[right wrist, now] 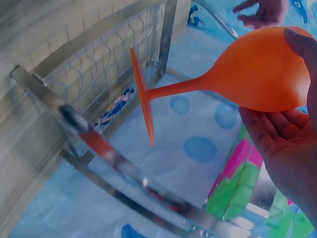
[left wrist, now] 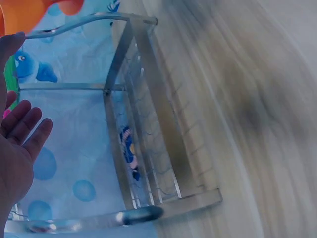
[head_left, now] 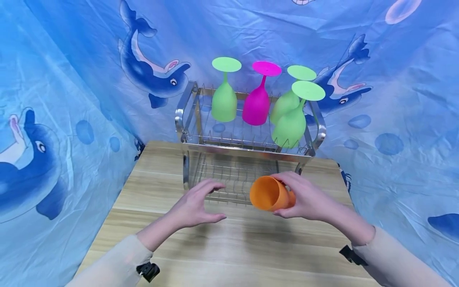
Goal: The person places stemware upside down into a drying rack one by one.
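Note:
An orange wine goblet is gripped by my right hand, its mouth facing the head camera. In the right wrist view the goblet shows its bowl between thumb and fingers, with the stem and flat foot sticking out. My left hand hovers left of the goblet, thumb and fingers spread apart with nothing between them. Both hands are in front of a two-tier metal dish rack. On its upper tier, upside down, stand a magenta goblet and several green goblets, one at the left.
The rack's lower tier is a wire shelf close above the wooden table. Blue dolphin-print cloth hangs behind and along both sides. Curved metal rails rise at the rack's ends.

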Motion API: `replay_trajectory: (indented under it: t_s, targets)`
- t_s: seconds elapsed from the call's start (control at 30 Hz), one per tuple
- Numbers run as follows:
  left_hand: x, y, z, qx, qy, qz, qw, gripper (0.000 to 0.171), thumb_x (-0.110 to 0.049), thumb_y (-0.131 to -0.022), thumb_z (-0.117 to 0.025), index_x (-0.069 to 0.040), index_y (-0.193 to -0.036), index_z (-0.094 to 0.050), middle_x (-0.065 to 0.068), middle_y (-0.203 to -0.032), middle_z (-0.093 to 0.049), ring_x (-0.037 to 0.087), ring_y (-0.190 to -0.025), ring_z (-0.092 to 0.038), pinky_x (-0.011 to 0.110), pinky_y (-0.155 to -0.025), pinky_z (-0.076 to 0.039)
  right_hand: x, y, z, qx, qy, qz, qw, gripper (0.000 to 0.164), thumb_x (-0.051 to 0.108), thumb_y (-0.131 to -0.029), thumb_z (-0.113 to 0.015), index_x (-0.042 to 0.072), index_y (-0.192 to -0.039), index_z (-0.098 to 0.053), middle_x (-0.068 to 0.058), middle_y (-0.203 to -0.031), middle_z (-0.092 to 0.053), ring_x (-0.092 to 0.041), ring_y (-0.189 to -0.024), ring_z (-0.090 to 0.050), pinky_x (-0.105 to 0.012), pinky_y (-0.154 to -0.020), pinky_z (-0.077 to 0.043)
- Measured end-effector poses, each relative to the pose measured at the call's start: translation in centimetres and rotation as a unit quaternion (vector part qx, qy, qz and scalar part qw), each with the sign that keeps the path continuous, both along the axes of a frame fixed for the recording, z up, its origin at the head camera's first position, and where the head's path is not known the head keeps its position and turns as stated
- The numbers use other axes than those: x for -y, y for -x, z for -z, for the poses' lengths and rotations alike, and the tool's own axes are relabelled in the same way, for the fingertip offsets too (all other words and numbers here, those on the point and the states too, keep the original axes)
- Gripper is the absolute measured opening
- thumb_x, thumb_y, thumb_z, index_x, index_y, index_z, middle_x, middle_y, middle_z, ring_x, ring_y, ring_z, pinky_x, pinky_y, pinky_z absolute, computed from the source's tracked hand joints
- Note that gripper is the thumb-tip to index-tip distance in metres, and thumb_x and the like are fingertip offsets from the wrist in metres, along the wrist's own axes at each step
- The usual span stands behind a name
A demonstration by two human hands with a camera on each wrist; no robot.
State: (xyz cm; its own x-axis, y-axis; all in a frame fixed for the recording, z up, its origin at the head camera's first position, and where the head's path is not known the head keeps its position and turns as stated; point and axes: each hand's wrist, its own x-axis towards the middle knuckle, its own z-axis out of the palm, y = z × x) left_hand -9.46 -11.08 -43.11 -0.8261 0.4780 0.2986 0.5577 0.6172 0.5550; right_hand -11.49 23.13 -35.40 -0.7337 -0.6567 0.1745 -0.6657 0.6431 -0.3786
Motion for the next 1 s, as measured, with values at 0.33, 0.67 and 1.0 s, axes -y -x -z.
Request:
replay_trajectory:
  t_s: [0.33,0.67,1.0]
  targets:
    - [-2.3,1.1,-1.5,-0.014,-0.012,0.029,0.9994,0.082,-0.058,-0.067,-0.08,-0.029,-0.136,-0.046,-0.013,-0.126,-0.051,0.008,-0.111,-0.053,0.03,-0.091,-0.052,3.1,1.1,0.4,0.026,-0.028,-0.023,0.999,0.085,0.049,-0.063,-0.087,0.021,-0.135,-0.049,0.01,-0.12,-0.055,-0.008,-0.107,-0.049,-0.031,-0.08,-0.055]
    - [-3.3,1.3,-2.1,-0.01,-0.021,0.033,0.9992,0.091,-0.056,-0.065,-0.082,-0.025,-0.14,-0.042,-0.01,-0.125,-0.051,0.003,-0.109,-0.05,0.028,-0.09,-0.052,4.3,1.8,1.1,0.003,-0.04,-0.049,0.998,0.084,0.049,-0.063,-0.085,0.017,-0.133,-0.051,0.008,-0.118,-0.056,-0.007,-0.105,-0.05,-0.027,-0.08,-0.055]
    - [-3.8,1.4,-2.2,-0.014,-0.022,0.04,0.9989,0.09,-0.059,-0.066,-0.079,-0.023,-0.139,-0.042,-0.01,-0.127,-0.049,0.005,-0.107,-0.052,0.023,-0.089,-0.052,5.1,1.9,1.2,0.007,-0.052,-0.049,0.997,0.084,0.05,-0.064,-0.084,0.017,-0.134,-0.051,0.006,-0.12,-0.056,-0.007,-0.105,-0.05,-0.025,-0.08,-0.054]
